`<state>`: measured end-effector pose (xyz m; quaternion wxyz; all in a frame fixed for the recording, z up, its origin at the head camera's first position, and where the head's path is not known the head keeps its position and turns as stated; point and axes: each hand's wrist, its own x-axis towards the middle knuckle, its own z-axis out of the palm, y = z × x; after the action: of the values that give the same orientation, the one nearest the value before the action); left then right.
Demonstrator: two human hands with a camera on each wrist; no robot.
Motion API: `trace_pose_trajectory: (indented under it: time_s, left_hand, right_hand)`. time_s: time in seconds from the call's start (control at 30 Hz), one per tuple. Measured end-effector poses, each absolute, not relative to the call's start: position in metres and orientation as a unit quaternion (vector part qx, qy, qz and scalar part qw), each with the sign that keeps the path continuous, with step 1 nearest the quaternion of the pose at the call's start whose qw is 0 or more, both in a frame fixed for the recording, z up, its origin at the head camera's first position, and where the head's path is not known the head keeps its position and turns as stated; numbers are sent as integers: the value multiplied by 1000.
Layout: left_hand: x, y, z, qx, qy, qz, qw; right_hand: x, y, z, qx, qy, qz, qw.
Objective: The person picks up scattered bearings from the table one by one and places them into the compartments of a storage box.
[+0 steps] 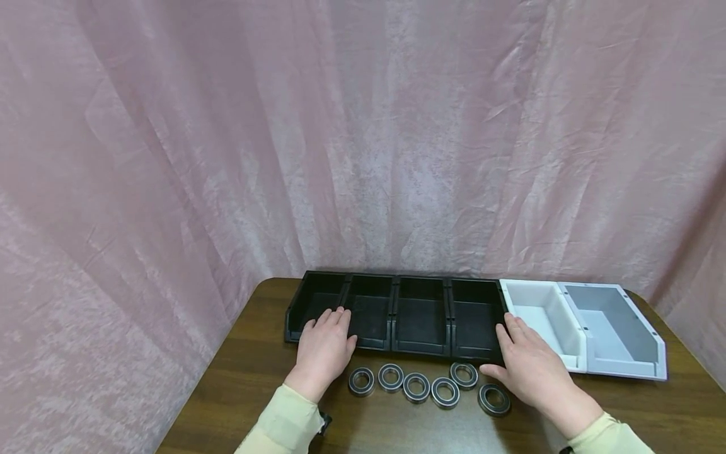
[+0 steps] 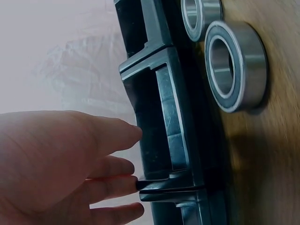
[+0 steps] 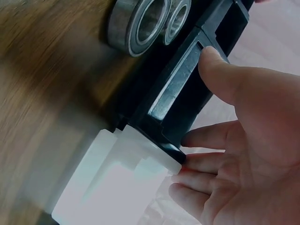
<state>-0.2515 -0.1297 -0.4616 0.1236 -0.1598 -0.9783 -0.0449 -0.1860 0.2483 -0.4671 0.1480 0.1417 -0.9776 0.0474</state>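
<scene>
Over the divider between the two leftmost black bins [image 1: 368, 346], my left hand [image 1: 323, 347] has its fingers extended and slightly spread. In the left wrist view its fingertips are right at the bins' edges. My right hand [image 1: 533, 372] reaches to where the rightmost black bin [image 3: 171, 96] meets the white bin [image 1: 575, 367]. Its fingertips are at that seam in the right wrist view, the thumb over the black bin's front. Neither hand grips anything. Several metal ball bearings [image 1: 416, 400] lie between the hands; the rightmost bearing [image 1: 495, 413] is beside the right hand.
The bins form one row along the table's back, with a grey bin [image 1: 626, 369] at the right end. Their open fronts face me. A pink curtain [image 1: 368, 139] hangs close behind. The brown wooden table [image 1: 244, 378] has rounded back corners.
</scene>
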Motion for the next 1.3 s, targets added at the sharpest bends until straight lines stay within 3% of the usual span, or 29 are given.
trace_pose_trajectory:
  time_s: [0.4, 1.3]
  left_hand:
    - [-253, -142, -462, -156, -977, -47, 140]
    - [-258, -158, -461, -131, -982, -71, 116]
  right_hand:
    - [-188, 236, -468, 156, -976, 41, 146]
    - [-190, 219, -464, 157, -979, 65, 117]
